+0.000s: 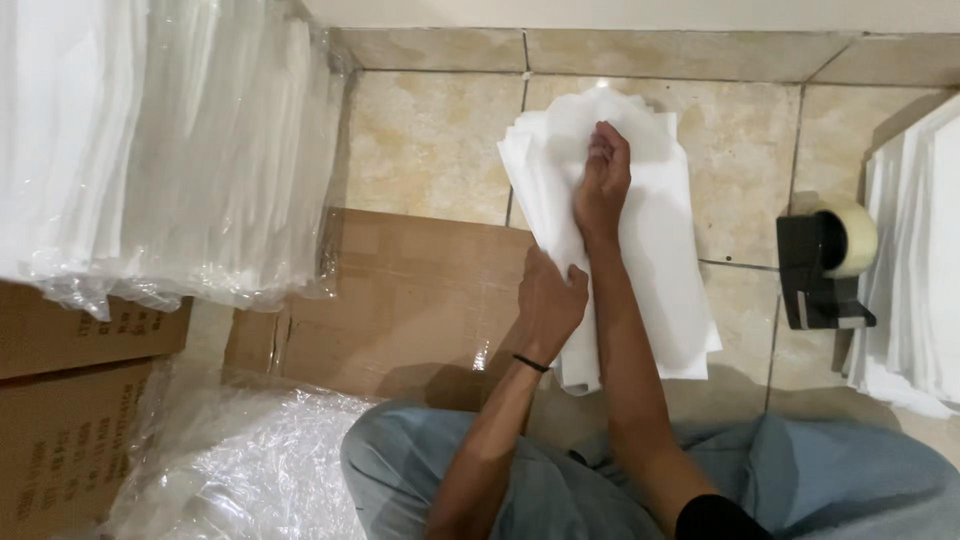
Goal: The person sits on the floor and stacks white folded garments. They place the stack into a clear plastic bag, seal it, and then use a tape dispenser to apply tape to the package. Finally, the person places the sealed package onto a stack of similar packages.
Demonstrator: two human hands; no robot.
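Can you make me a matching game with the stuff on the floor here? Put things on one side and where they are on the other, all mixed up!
Things:
1. white sheets
2. tape dispenser
3. flattened cardboard
4. wrapped white bundles

Places:
A. far left, in clear plastic
B. under both hands, in the middle
C. on the tiles to the right of the hands
D. flat on the floor, left of the hands

Pairs: 1-B, 2-C, 3-D, 4-A

The left hand grips the sheets' near edge; the right hand presses on top.
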